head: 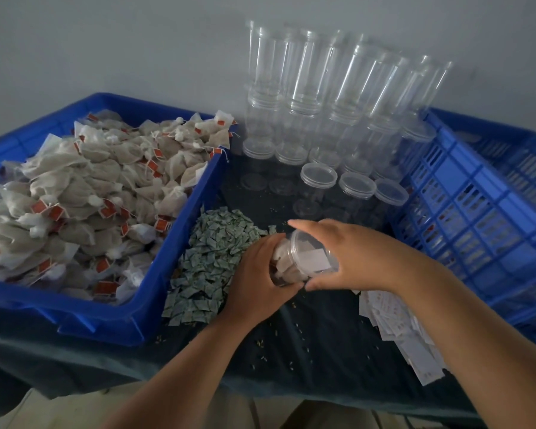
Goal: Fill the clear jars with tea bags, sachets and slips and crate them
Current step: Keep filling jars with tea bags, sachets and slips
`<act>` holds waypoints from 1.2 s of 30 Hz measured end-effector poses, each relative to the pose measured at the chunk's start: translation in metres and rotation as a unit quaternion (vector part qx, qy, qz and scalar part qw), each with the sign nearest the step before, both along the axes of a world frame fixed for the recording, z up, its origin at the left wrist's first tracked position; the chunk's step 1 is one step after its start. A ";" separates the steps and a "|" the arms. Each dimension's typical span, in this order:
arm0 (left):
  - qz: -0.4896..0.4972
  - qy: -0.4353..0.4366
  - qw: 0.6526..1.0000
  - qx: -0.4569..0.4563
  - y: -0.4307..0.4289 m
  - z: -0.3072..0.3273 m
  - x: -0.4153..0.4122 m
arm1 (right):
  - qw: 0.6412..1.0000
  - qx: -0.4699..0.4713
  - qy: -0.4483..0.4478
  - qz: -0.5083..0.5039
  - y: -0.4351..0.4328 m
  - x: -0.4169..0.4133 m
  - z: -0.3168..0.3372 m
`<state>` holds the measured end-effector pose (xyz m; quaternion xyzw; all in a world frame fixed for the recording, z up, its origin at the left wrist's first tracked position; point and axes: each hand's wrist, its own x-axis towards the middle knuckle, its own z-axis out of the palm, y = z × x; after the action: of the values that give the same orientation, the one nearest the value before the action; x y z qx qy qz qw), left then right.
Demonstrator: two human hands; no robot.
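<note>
The clear jar (291, 264), holding tea bags (281, 258) and a white slip (314, 260), is tilted above the table (307, 351), between the sachet pile (211, 267) and the blue crate (477, 218). The left hand (257, 274) grips its body and the right hand (356, 258) clasps the lid (304, 243). If the lid seats crookedly, it may pop off and spill the contents.

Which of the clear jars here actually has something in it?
The tilted jar gripped between the left hand and right hand: tea bags and a white slip show inside. The jars standing behind it look empty.
</note>
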<state>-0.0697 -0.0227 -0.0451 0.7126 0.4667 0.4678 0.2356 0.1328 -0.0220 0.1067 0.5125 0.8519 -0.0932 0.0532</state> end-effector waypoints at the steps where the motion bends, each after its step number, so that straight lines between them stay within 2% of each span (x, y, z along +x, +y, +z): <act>1: 0.001 -0.007 1.000 -0.006 0.000 0.000 -0.001 | 1.000 0.021 -0.002 0.014 0.002 0.000 -0.001; 4: -0.011 -0.017 1.000 -0.008 0.001 -0.001 -0.002 | 0.996 0.092 -0.020 0.010 0.002 -0.010 -0.009; 8: -0.015 -0.030 0.999 -0.004 0.002 0.003 -0.003 | 0.977 0.183 -0.111 -0.013 0.002 -0.023 -0.020; 10: -0.020 -0.029 0.999 -0.009 0.002 0.003 -0.003 | 0.971 0.188 -0.137 -0.047 0.000 -0.025 -0.025; 13: -0.015 -0.019 1.000 -0.010 0.002 0.001 -0.001 | 0.980 0.160 -0.102 -0.059 0.003 -0.016 -0.020; 16: -0.035 -0.015 0.999 -0.016 0.003 -0.002 0.000 | 0.985 0.140 -0.054 0.085 0.011 -0.002 -0.013; 18: -0.043 -0.022 0.999 -0.023 0.003 -0.002 0.000 | 0.964 0.164 -0.040 0.204 0.016 0.003 -0.017; 20: -0.048 -0.023 0.998 -0.016 0.004 -0.002 0.002 | 0.951 0.198 -0.011 0.237 0.019 0.003 -0.021; 23: -0.038 -0.032 0.999 -0.014 0.002 0.001 0.001 | 0.962 0.210 -0.011 0.177 0.016 -0.014 -0.025; 25: -0.020 -0.041 0.999 -0.020 0.002 0.001 0.000 | 0.976 0.201 -0.024 0.079 0.012 -0.032 -0.026; 28: -0.034 -0.046 0.998 -0.025 0.000 0.004 0.000 | 0.976 0.201 -0.038 -0.076 0.010 -0.053 -0.024; 30: -0.039 -0.034 0.999 -0.017 0.000 0.005 0.000 | 0.977 0.160 -0.081 -0.119 0.010 -0.054 -0.018; 32: -0.034 -0.022 0.999 -0.014 0.000 0.005 -0.001 | 0.985 0.100 -0.125 -0.070 0.009 -0.044 -0.006; 34: -0.029 -0.011 1.000 -0.003 -0.001 0.007 0.000 | 0.992 0.066 -0.103 0.041 0.009 -0.029 0.009; 36: -0.017 0.000 1.000 0.012 -0.002 0.007 0.000 | 0.984 0.072 -0.080 0.143 0.011 -0.012 0.015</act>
<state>-0.0695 -0.0244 -0.0386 0.7232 0.4487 0.4696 0.2347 0.1207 -0.0106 0.1217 0.3935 0.9140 0.0177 0.0969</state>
